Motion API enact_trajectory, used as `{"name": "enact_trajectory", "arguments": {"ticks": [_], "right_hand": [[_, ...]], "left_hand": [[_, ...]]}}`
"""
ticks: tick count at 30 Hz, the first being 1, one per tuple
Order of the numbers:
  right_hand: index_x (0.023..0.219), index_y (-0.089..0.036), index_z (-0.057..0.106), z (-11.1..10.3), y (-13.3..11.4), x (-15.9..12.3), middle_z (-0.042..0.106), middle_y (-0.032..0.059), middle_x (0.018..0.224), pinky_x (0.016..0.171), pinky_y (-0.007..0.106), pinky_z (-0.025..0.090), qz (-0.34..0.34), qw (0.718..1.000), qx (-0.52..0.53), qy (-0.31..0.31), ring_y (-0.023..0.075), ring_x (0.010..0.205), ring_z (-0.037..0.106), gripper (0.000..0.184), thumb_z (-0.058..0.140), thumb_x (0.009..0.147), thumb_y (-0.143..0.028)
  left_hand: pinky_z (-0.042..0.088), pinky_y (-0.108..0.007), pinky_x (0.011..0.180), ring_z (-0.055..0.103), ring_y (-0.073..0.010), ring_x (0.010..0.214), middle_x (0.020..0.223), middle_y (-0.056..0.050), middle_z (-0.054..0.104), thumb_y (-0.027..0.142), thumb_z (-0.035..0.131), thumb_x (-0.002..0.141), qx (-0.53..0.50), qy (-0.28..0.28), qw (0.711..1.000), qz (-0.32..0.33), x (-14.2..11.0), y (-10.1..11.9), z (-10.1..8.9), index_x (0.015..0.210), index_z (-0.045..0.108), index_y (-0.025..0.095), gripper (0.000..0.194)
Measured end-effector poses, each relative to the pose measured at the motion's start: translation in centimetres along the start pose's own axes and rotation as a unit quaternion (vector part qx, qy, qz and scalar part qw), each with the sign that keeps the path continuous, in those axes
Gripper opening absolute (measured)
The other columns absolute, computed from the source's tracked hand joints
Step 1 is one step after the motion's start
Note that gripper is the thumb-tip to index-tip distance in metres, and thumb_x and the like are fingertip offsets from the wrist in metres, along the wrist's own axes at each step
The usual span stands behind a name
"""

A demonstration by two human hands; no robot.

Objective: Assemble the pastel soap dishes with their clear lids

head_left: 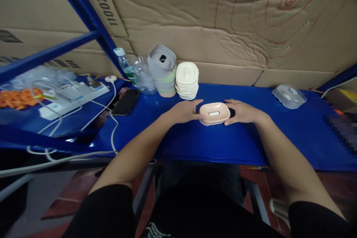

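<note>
Head view: pink dish (214,108) over desk (206,141), between the hands. Clocked from dish: left hand (184,112) at 9, thumb overlapping rim; right hand (242,113) at 3, by its edge. Both grips: fingers and thumb apart. Cream stack (187,81) near, 11. Clear shell (290,96) well off, 2-3. Desk runs to front edge at 6, cardboard (245,44) at 12.

Blue tabletop (206,143), dark phone (126,102), gray-topped stack (163,74), cream stack (187,81), translucent piece (290,97), pink dish (214,108) on or over it
</note>
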State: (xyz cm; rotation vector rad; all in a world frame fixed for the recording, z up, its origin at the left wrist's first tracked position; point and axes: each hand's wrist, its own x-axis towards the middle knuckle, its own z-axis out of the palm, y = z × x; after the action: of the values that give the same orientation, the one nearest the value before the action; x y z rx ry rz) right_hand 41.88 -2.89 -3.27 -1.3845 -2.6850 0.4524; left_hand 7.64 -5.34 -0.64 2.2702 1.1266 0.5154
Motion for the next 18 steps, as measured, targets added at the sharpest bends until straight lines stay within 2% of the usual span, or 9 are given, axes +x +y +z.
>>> {"name": "enact_trajectory", "arguments": {"ticks": [2,4,6,8,10,11,13,16,18], "right_hand": [[0.157,-0.034,0.058,-0.1,-0.3,0.0,0.051,0.0108,0.167,0.124,0.072,0.036,0.010,1.000,-0.003,-0.006,0.0496,0.155,0.041,0.105,0.085,0.067,-0.081],[0.158,-0.032,0.058,-0.2,-0.6,0.0,0.050,0.0127,0.167,0.125,0.071,0.036,0.016,1.000,-0.005,-0.012,0.0492,0.156,0.039,0.106,0.082,0.068,-0.083],[0.158,-0.030,0.057,-0.3,-0.9,0.1,0.049,0.0136,0.168,0.125,0.070,0.036,0.020,1.000,-0.008,-0.015,0.0491,0.157,0.039,0.107,0.081,0.069,-0.084],[0.158,-0.030,0.057,-0.3,-1.1,0.1,0.049,0.0138,0.168,0.125,0.069,0.036,0.022,1.000,-0.013,-0.015,0.0490,0.156,0.039,0.106,0.079,0.070,-0.085],[0.158,-0.030,0.057,-0.3,-1.2,0.2,0.050,0.0136,0.167,0.125,0.068,0.037,0.020,1.000,-0.019,-0.008,0.0484,0.156,0.040,0.103,0.076,0.073,-0.085],[0.157,-0.030,0.058,-0.2,-1.2,0.2,0.051,0.0134,0.166,0.124,0.068,0.038,0.019,1.000,-0.023,-0.004,0.0478,0.155,0.042,0.101,0.075,0.074,-0.085],[0.157,-0.031,0.058,-0.1,-1.3,0.2,0.052,0.0132,0.166,0.123,0.068,0.039,0.018,0.999,-0.029,0.001,0.0471,0.155,0.043,0.099,0.073,0.076,-0.086],[0.157,-0.029,0.058,0.0,-1.3,0.3,0.051,0.0146,0.166,0.124,0.067,0.039,0.019,0.999,-0.032,-0.003,0.0471,0.155,0.043,0.102,0.075,0.074,-0.086],[0.157,-0.029,0.058,0.0,-1.3,0.3,0.051,0.0147,0.166,0.124,0.067,0.038,0.018,0.999,-0.029,-0.002,0.0470,0.155,0.043,0.102,0.076,0.074,-0.085]], "left_hand": [[0.047,-0.032,0.072,0.067,-0.0211,0.077,0.082,-0.003,0.075,0.056,0.077,0.088,0.010,0.086,0.995,0.042,-0.2,-0.2,-1.0,0.141,0.067,0.020,0.065],[0.050,-0.034,0.078,0.068,-0.0202,0.082,0.090,-0.005,0.076,0.051,0.070,0.094,0.035,0.210,0.974,0.080,-0.6,-0.7,-2.7,0.133,0.071,0.020,0.050],[0.052,-0.038,0.087,0.068,-0.0217,0.092,0.102,-0.008,0.076,0.048,0.065,0.098,0.077,0.349,0.930,0.088,-1.0,-1.4,-5.1,0.124,0.072,0.020,0.039],[0.050,-0.045,0.100,0.065,-0.0261,0.111,0.117,-0.011,0.074,0.045,0.063,0.098,0.130,0.474,0.868,0.068,-1.6,-2.4,-7.9,0.119,0.072,0.020,0.034],[0.042,-0.053,0.113,0.057,-0.0303,0.130,0.133,-0.014,0.067,0.043,0.064,0.096,0.172,0.559,0.810,0.037,-2.2,-3.7,-10.5,0.126,0.069,0.017,0.041],[0.037,-0.056,0.117,0.052,-0.0324,0.138,0.141,-0.015,0.064,0.046,0.065,0.093,0.180,0.575,0.798,0.021,-2.5,-4.4,-11.5,0.133,0.066,0.016,0.050],[0.029,-0.060,0.121,0.035,-0.0353,0.155,0.149,-0.012,0.061,0.057,0.062,0.093,0.177,0.546,0.818,-0.025,-2.8,-5.8,-12.8,0.138,0.064,0.019,0.059],[0.020,-0.065,0.120,0.011,-0.0381,0.165,0.152,-0.012,0.060,0.073,0.051,0.092,0.172,0.465,0.866,-0.065,-3.0,-8.0,-12.9,0.146,0.059,0.012,0.082],[0.017,-0.066,0.121,0.007,-0.0405,0.165,0.156,-0.013,0.057,0.078,0.050,0.089,0.175,0.434,0.880,-0.085,-2.9,-9.2,-12.4,0.152,0.054,0.008,0.095]]}}
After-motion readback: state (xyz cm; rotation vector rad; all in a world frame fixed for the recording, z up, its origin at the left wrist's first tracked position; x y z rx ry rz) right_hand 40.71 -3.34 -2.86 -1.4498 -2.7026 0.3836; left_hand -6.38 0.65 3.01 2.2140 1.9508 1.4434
